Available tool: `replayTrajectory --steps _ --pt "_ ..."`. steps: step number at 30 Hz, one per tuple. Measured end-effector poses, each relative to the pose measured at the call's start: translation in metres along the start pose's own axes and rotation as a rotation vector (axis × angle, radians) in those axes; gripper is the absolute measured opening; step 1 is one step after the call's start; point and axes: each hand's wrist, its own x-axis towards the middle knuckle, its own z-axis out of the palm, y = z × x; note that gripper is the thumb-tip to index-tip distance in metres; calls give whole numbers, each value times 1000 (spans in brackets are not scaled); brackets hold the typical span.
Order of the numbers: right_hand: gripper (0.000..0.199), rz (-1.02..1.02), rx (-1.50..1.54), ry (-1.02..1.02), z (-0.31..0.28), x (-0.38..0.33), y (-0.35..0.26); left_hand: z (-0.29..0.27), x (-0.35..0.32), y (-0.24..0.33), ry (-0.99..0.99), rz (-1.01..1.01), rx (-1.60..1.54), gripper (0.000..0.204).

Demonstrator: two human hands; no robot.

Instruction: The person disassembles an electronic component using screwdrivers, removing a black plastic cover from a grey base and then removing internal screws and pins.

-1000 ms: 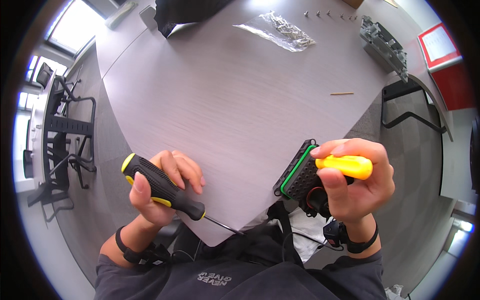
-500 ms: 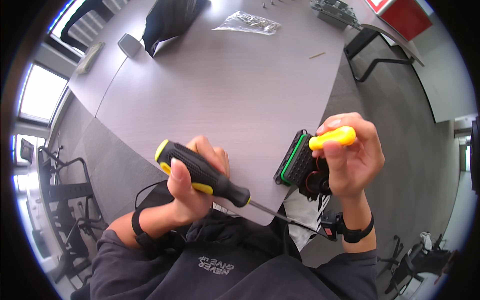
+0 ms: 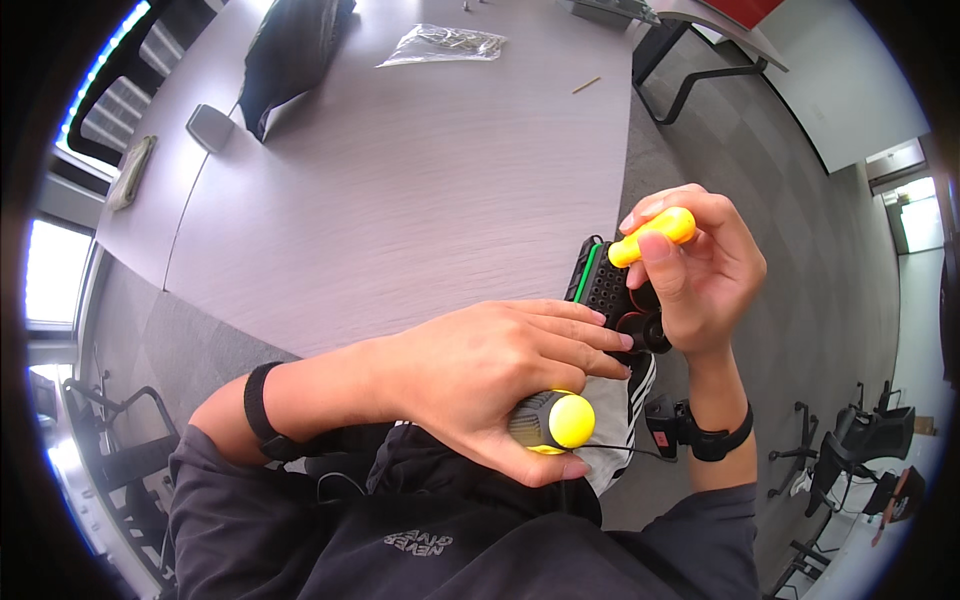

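Observation:
My left hand [image 3: 480, 365] holds a black-and-yellow screwdriver [image 3: 571, 421] between thumb and palm, its round yellow end facing up and its shaft hidden. The other fingers of that hand stretch right, their tips at the near end of a black rack [image 3: 604, 288] with rows of holes and a green strip. Between thumb and fingers of my right hand [image 3: 712, 285] is a small yellow handle [image 3: 655, 236], right over the rack. Whether a shaft runs down from it I cannot see. Dark round parts with reddish rims [image 3: 640, 328] sit beside the rack, partly covered by my fingers.
Across the pale table [image 3: 400, 200] lie a clear bag of small metal parts [image 3: 445, 45], a black bag [image 3: 290, 60], a grey box-shaped thing [image 3: 209, 128] and a thin stick [image 3: 586, 85]. A grey metal object [image 3: 610, 10] stands at the far edge. Office chairs [image 3: 870, 430] stand around.
My left hand has swung right and turned over, bringing the screwdriver's end cap upward and its fingers to the rack. My right hand stays closed on the yellow handle. The view has shifted right.

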Motion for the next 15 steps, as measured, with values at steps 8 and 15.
replayTrajectory --steps 8,15 --pt "22 -167 -51 -151 18 3 -9 14 -17 18 102 -45 192 36" --pt "27 -45 105 -91 9 -25 -14 35 -23 17 100 0 350 41"
